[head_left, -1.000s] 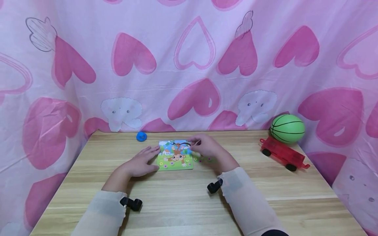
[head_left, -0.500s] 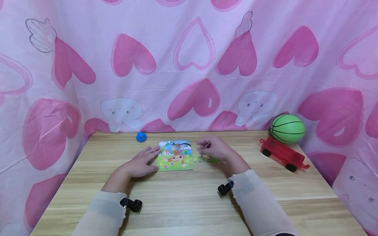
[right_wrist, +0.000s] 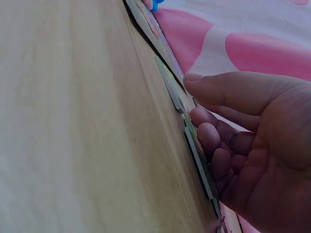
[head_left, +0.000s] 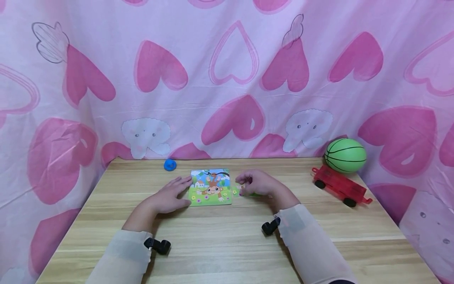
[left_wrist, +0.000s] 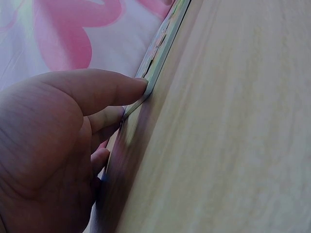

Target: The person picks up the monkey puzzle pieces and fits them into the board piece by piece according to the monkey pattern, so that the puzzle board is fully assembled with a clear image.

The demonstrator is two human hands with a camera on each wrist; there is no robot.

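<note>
A monkey jigsaw puzzle (head_left: 211, 189), with blue sky above and green grass below, lies flat on the table in the head view. My left hand (head_left: 172, 196) rests against its left side, fingers spread; the left wrist view shows the thumb touching the puzzle's corner. Just right of the puzzle are loose puzzle pieces (head_left: 236, 191) with flowers on green, partly hidden under my right hand (head_left: 260, 183). Its fingers are loosely bent low over them, and a gap shows between thumb and forefinger. In the right wrist view the fingertips lie close beside a flat piece (right_wrist: 167, 86).
A small blue round object (head_left: 170, 165) sits at the table's back left. On the right stand a red toy wagon (head_left: 341, 185) with black wheels and a green ball (head_left: 345, 155) behind it. A pink heart-patterned curtain (head_left: 232, 118) surrounds the wooden table (head_left: 213, 244).
My right hand has moved right, away from the puzzle's upper right edge, and lowered over the loose pieces. The thin piece seen between its fingers no longer shows. My left hand stays put.
</note>
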